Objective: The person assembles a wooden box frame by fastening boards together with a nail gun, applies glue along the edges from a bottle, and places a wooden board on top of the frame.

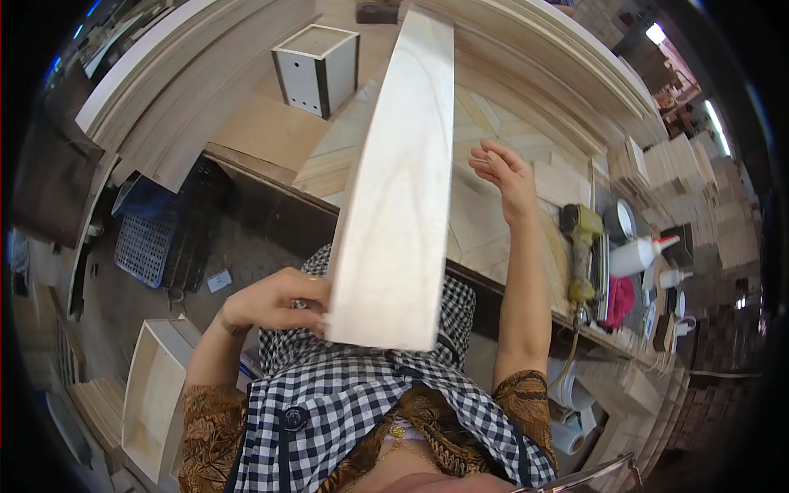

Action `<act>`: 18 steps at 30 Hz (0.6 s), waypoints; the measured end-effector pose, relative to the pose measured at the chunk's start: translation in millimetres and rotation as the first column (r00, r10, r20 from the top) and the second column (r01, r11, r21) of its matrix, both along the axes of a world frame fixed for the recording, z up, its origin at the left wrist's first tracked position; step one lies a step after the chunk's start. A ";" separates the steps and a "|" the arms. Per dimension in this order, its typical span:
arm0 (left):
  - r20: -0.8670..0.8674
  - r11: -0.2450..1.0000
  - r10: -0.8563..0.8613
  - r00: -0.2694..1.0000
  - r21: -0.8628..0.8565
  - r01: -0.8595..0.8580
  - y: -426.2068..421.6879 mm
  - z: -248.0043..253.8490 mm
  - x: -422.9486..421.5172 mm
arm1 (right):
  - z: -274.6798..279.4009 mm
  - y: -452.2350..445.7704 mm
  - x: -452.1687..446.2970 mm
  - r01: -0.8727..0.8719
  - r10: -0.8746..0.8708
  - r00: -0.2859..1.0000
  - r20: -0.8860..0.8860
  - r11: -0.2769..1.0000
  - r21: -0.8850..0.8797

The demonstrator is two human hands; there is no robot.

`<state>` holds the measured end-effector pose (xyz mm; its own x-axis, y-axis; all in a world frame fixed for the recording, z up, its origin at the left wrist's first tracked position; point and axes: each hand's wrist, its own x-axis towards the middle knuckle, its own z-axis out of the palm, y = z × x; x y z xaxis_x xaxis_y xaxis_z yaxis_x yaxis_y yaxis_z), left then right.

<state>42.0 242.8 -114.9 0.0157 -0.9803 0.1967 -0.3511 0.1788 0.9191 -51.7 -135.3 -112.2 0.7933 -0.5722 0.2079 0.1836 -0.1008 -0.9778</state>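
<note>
A long pale wooden piece (pixel 403 181) runs from the workbench (pixel 316 177) toward my body, its near end above my checked apron. At its near left edge is my left hand (pixel 283 301), fingers closed on that edge; some fingertips are hidden beneath or beside it. My right hand (pixel 503 174) is raised to the right of the piece, apart from it, with the fingers curled together. Whether something small is between those fingers I cannot make out. A white box with dark corner edges (pixel 316 72) stands on the bench left of the piece's far end.
Long boards are stacked at left (pixel 197 74) and far right (pixel 567 74). A yellow-green power tool (pixel 582 246), a white glue bottle (pixel 633 257) and a pink cloth (pixel 620 301) lie at right. A blue crate (pixel 144 242) and wooden drawer (pixel 156 394) are lower left.
</note>
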 end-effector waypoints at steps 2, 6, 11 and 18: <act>-0.041 0.984 -0.149 0.988 0.096 0.152 -27.7 9.2 -15.7 | -6.9 4.8 -38.9 0.005 -0.005 1.000 0.010 0.999 -0.034; 0.314 0.954 -0.273 0.909 -0.034 0.299 -67.8 20.6 -45.4 | -19.0 23.5 -110.3 -0.009 0.010 0.999 0.032 1.000 -0.025; 0.466 0.949 -0.259 0.846 -0.042 0.314 -83.2 22.5 -61.9 | -62.9 67.7 -149.4 0.010 -0.033 0.995 0.090 0.970 0.242; 0.326 0.927 -0.151 0.933 -0.283 0.248 -114.4 10.3 -88.0 | -76.5 145.7 -173.9 0.228 -0.288 0.901 0.325 0.951 0.211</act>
